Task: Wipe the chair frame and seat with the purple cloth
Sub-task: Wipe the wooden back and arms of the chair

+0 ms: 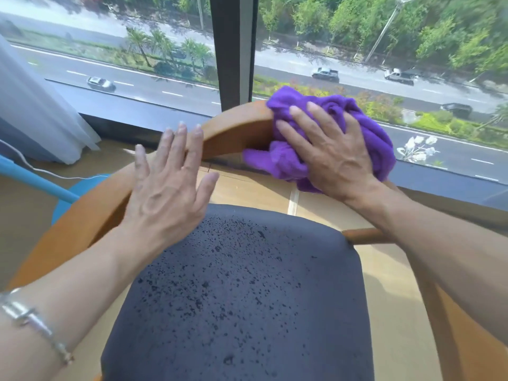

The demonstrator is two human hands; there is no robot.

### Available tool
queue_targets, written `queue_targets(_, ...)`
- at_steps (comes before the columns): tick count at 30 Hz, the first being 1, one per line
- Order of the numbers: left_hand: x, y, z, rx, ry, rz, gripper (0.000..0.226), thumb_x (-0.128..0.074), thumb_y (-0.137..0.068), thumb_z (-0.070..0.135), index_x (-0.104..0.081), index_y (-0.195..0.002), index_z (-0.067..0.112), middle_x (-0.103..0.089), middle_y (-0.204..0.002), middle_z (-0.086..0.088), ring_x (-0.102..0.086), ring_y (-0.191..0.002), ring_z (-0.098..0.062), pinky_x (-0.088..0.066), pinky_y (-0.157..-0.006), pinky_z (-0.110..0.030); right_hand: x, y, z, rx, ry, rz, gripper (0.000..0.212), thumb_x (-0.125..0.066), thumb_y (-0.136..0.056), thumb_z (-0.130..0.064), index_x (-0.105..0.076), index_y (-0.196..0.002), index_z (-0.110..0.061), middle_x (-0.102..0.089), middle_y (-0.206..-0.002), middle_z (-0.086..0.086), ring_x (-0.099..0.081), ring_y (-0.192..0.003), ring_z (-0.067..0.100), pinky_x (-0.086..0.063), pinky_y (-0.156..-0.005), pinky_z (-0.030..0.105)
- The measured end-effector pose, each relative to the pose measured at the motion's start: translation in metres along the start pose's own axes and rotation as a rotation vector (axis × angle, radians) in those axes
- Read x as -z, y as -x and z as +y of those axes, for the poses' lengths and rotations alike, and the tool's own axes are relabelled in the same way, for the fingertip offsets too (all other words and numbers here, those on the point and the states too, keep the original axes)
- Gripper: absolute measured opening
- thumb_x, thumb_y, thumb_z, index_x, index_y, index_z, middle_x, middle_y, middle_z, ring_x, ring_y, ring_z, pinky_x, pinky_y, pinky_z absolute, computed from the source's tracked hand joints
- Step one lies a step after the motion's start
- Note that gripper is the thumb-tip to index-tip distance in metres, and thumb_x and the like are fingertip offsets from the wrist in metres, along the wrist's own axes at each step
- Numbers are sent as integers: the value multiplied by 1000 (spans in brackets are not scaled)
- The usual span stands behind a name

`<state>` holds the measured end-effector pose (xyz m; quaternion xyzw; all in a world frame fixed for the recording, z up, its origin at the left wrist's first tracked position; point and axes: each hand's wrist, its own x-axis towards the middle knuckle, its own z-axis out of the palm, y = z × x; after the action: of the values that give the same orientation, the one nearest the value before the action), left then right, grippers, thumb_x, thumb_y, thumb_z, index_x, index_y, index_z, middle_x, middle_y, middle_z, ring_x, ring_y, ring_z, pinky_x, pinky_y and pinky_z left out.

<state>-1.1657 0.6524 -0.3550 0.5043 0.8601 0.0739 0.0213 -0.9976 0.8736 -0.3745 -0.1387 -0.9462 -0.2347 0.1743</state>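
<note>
Presently, my right hand (330,158) presses the bunched purple cloth (368,127) against the curved top rail of the wooden chair frame (233,133), near its middle, just inside the window (137,50). The grip is spread, with the fingers laid over the cloth rather than closed round it. My left hand (167,196) is likewise spread, fingers straight, at the rail's left stretch; motion blur leaves it unclear whether the fingertips touch the wood. The dark seat (239,312) below carries many scattered specks (220,259), perhaps droplets, and the cloth is well apart from it. I judge the task early to midway. The back rail is in hand, the side arms give no sign either way, and the seat appears not yet wiped.
</note>
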Motion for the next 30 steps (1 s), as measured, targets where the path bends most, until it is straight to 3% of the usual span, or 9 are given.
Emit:
queue_targets(3,-2,-6,27,-86,2,-6,68,-10,-92,53,6,-149,18,-4,-158,-10,-6,-145,-27,-5,-111,-58,7,74,18,-168,13,-128,63,-58,-82,-15,-39,-142,-18,-45,-145,12,-49,-125,34,-41,-83,50)
queue_targets(6,-6,-10,44,-108,19,-6,68,-8,-91,54,7,-149,20,-2,-158,-9,-3,-145,-26,-2,-112,-57,16,122,19,-233,40,-209,61,-53,-82,-15,-39,-142,-14,-47,-142,15,-50,-124,36,-39,-81,51)
queue_targets(16,-19,7,15,-78,13,-37,68,-8,-92,55,10,-148,22,0,-158,-7,-1,-146,-23,-4,-112,-56,15,73,4,-338,-27,-339,74,-36,-73,-20,-28,-146,-14,-36,-150,15,-40,-134,36,-38,-89,56)
queue_targets(25,-8,40,-79,136,14,-29,74,-5,-88,58,1,-150,19,-7,-158,-7,-7,-145,-24,-6,-112,-58,8,-42,-49,-161,-44,-255,63,-31,-81,-26,-37,-142,-13,-44,-146,12,-42,-133,35,-33,-94,66)
queue_targets(30,-4,75,-132,258,50,-33,74,-2,-87,62,7,-149,23,-4,-158,-4,-3,-146,-21,-4,-114,-55,-4,-75,-98,5,-46,-216,68,-62,-77,-24,-41,-140,-14,-51,-140,10,-45,-131,32,-28,-102,62)
